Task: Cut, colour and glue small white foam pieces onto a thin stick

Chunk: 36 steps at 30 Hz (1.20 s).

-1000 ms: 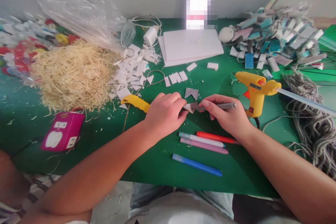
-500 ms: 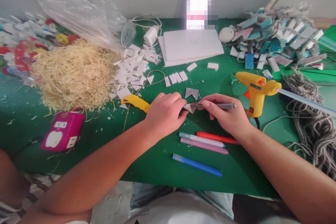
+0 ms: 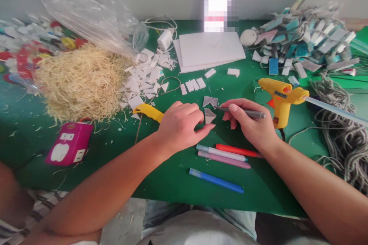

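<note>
My left hand (image 3: 181, 126) rests on the green table (image 3: 172, 176), fingers loosely curled and thumb stretched out, holding nothing. Just off its fingertips lies a small grey triangular foam piece (image 3: 209, 115). My right hand (image 3: 250, 124) is closed round a grey marker (image 3: 247, 113) whose tip points left, close to a second grey cut piece (image 3: 209, 101) lying just beyond the triangle.
Several markers, pale blue (image 3: 220, 152), red (image 3: 237, 150), pink (image 3: 222, 159) and blue (image 3: 215, 180), lie near me. A yellow glue gun (image 3: 280, 97) stands right, a yellow knife (image 3: 149, 111) left. Straw pile (image 3: 83, 80), pink power strip (image 3: 69, 147), white foam boards (image 3: 209, 49), grey yarn (image 3: 342, 134).
My left hand let go of the grey triangular piece, which now lies on the table. My right hand drew the marker back to the right and slightly up.
</note>
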Each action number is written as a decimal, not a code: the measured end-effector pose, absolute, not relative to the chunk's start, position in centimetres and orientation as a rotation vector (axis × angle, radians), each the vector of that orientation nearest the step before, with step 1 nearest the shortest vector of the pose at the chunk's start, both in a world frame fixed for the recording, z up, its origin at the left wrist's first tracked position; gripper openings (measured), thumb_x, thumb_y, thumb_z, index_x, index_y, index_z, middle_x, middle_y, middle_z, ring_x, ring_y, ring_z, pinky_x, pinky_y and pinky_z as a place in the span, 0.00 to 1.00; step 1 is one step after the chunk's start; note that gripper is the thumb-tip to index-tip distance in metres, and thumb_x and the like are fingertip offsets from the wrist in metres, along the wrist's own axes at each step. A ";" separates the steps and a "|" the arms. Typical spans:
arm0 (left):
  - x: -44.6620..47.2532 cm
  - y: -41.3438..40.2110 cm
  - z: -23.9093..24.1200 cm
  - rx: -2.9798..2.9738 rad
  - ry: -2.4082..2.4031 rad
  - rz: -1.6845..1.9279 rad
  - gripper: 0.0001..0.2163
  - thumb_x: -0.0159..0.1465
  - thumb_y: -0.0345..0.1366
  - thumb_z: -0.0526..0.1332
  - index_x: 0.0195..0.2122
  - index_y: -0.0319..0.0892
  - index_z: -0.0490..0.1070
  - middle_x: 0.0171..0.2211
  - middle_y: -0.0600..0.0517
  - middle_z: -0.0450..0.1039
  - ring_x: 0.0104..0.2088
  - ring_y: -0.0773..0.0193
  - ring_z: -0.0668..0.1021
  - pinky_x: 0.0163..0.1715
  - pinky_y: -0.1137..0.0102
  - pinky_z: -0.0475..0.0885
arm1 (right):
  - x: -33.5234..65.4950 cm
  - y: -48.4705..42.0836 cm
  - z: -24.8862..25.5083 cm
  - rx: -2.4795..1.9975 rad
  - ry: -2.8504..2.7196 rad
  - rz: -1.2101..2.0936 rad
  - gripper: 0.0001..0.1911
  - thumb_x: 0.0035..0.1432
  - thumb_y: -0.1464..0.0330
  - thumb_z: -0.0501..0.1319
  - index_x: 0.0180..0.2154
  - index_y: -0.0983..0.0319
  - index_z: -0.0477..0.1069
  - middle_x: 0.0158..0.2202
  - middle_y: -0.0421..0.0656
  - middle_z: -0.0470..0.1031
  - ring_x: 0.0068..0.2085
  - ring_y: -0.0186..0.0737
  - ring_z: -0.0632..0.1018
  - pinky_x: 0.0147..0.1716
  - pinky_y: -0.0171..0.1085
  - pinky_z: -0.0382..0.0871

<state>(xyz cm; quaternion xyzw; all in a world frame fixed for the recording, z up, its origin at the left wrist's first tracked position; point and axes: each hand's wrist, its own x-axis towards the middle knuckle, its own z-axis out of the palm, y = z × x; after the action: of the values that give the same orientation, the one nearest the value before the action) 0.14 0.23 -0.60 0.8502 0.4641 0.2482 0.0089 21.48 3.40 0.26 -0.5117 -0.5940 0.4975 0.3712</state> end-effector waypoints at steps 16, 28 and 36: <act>0.5 0.8 -1.4 2.680 1.503 0.603 0.18 0.62 0.26 0.56 0.52 0.40 0.76 0.36 0.49 0.74 0.30 0.60 0.76 0.30 0.65 0.67 | 21.3 3.5 0.3 -1.281 -1.493 1.246 0.26 0.56 0.43 0.66 0.34 0.60 0.79 0.23 0.39 0.75 0.20 0.31 0.71 0.21 0.34 0.69; 0.7 0.3 -0.7 2.631 1.485 0.622 0.08 0.65 0.37 0.63 0.42 0.39 0.76 0.38 0.49 0.75 0.32 0.60 0.78 0.32 0.66 0.68 | 21.5 3.5 0.4 -1.309 -1.496 1.265 0.24 0.57 0.46 0.68 0.34 0.61 0.79 0.24 0.39 0.76 0.21 0.31 0.71 0.22 0.33 0.69; 0.8 0.4 -0.7 2.621 1.569 0.488 0.07 0.66 0.38 0.64 0.33 0.40 0.73 0.34 0.50 0.75 0.32 0.60 0.78 0.31 0.65 0.67 | 21.5 3.4 0.4 -1.311 -1.508 1.281 0.11 0.59 0.60 0.66 0.31 0.61 0.79 0.20 0.37 0.74 0.19 0.29 0.70 0.19 0.31 0.65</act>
<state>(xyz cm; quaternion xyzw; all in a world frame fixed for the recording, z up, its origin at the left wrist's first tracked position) 0.79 0.45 -0.70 0.8470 0.5072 0.1576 0.0240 21.48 3.36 0.38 -0.5122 -0.5892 0.5003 0.3745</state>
